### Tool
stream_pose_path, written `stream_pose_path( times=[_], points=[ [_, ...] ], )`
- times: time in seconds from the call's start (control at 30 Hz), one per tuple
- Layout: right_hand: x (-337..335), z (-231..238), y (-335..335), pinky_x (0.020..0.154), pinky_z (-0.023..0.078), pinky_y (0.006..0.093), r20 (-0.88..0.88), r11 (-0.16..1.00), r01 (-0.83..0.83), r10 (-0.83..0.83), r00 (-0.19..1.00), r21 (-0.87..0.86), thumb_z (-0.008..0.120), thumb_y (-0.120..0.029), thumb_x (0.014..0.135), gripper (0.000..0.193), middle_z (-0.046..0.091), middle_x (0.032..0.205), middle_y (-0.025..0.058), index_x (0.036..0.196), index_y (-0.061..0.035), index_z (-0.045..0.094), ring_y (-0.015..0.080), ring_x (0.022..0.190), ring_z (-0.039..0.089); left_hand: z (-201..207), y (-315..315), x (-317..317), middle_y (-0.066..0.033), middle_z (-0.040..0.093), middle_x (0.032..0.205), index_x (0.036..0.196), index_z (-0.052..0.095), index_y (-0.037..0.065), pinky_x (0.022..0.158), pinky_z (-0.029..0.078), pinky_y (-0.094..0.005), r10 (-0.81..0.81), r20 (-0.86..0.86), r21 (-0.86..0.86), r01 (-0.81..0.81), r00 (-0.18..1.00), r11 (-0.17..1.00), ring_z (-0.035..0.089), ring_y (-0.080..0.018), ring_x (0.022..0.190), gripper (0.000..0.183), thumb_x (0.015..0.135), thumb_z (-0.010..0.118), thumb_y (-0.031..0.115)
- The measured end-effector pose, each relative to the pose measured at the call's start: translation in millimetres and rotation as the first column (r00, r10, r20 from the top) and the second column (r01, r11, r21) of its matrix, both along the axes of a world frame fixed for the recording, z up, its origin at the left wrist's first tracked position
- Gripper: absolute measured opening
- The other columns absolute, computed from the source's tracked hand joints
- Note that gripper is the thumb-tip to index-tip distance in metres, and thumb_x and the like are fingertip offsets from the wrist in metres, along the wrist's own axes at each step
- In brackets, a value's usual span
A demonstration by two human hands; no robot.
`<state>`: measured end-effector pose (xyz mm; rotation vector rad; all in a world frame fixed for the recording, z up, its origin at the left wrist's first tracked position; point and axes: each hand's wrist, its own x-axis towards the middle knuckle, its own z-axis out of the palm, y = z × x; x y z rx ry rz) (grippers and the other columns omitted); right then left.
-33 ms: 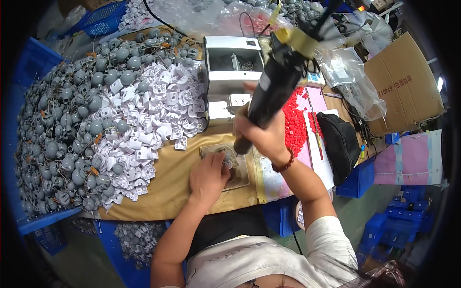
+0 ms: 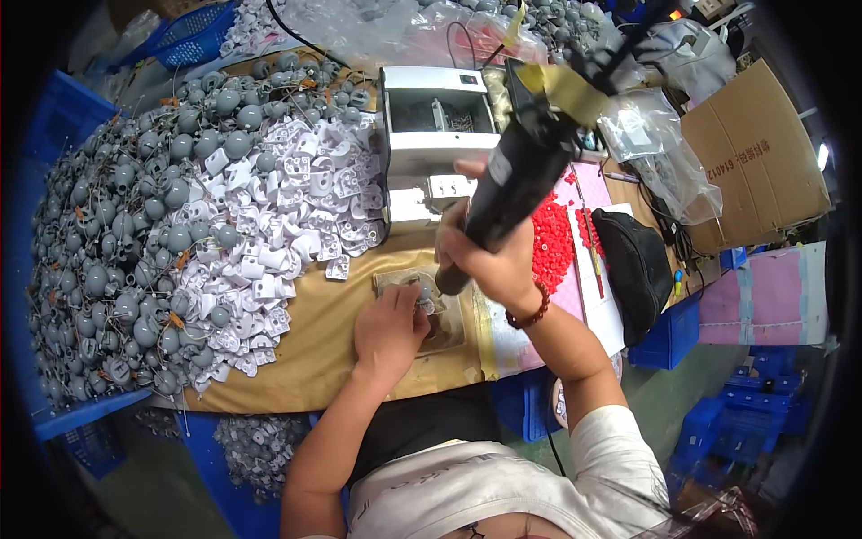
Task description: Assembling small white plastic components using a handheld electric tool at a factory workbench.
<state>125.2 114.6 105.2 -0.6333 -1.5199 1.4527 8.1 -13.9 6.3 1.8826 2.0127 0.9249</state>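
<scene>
My right hand [image 2: 496, 260] is wrapped round a black electric screwdriver [image 2: 514, 180], which tilts with its lower end down toward my left hand. My left hand [image 2: 392, 325] lies on a small worn fixture plate [image 2: 446, 334], its fingers closed on a small grey rounded part [image 2: 426, 292]. The fingers partly cover that part. The screwdriver's lower end hangs close to the part; whether they touch I cannot tell. Just beyond my hands stands a white screw feeder [image 2: 440, 144] with an open top and screws inside.
To the left a heap of grey lamp-like parts [image 2: 126, 242] with wires adjoins a pile of white plastic pieces [image 2: 269, 242]. Small red pieces [image 2: 550, 242], a black pouch [image 2: 633, 274] and a cardboard box [image 2: 754, 162] are on the right. Brown covering [image 2: 314, 359] lies on the table.
The screwdriver has tilted a little more, its upper end shifting right and its lower end slightly nearer me. My left hand stays in place.
</scene>
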Motion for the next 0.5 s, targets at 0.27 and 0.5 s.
stream_pose_path(
  times=[0.27,0.5],
  points=[
    [5,-23,-21,0.063,0.051,0.0294,0.005,0.982,-0.073,0.073,0.997,0.172,0.064,0.009,0.084,0.074,0.06,0.079,0.0081,0.146,-0.0017,0.024,0.0146,0.067,0.06,-2,1,0,-0.0047,0.059,0.092,0.111,0.062,0.014,0.065,0.047,-0.0408,0.001,-0.037,0.019,0.0,0.999,1.0,0.062,-0.0272,0.074,0.04,0.073,0.072,0.014],
    [4,-28,-27,0.063,0.051,0.0301,-0.065,0.984,-0.119,0.129,0.99,0.136,0.063,0.009,0.085,0.074,0.059,0.077,0.0084,0.146,-0.0038,0.022,0.0165,0.066,0.06,-2,0,0,-0.0043,0.058,0.092,0.11,0.061,0.014,0.064,0.046,-0.0416,0.007,-0.025,0.043,-0.006,1.0,0.999,0.062,-0.0274,0.073,0.039,0.073,0.071,0.014]
  ],
)
